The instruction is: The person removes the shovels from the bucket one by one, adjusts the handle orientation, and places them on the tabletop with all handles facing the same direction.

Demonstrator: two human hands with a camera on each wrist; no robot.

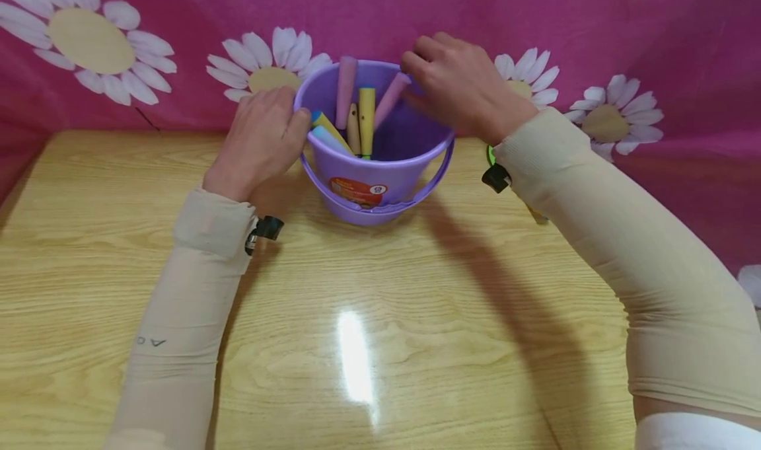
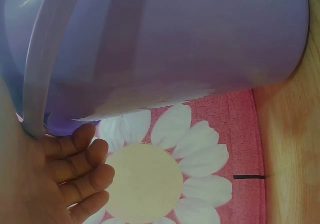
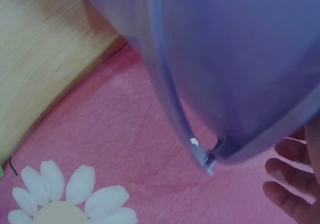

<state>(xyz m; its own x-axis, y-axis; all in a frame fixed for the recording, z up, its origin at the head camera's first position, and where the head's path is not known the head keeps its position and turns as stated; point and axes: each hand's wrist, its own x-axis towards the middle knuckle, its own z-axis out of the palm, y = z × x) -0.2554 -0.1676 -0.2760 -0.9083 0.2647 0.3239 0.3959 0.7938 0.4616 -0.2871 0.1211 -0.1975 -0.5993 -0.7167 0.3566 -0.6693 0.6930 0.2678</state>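
A purple bucket (image 1: 368, 186) stands upright at the back of the table, its handle (image 1: 442, 172) hanging down in front. Inside lean several slim sticks: a pink stick (image 1: 346, 93), another pink stick (image 1: 391, 101), a yellow stick (image 1: 366, 119) with a blue end, and a light blue one (image 1: 331, 139). My left hand (image 1: 261, 133) grips the left rim, thumb on top; its curled fingers (image 2: 95, 151) show outside the wall. At the back right rim, my right hand (image 1: 454, 83) holds the edge, with bent fingers (image 3: 287, 171) outside the bucket.
A pink cloth (image 1: 368, 7) with white daisies hangs right behind the bucket. Partly hidden by the right sleeve are a green edge (image 1: 491, 156) and a small yellowish thing (image 1: 538, 213) on the wooden table (image 1: 285, 371). Each wrist carries a small black camera (image 1: 269, 227).
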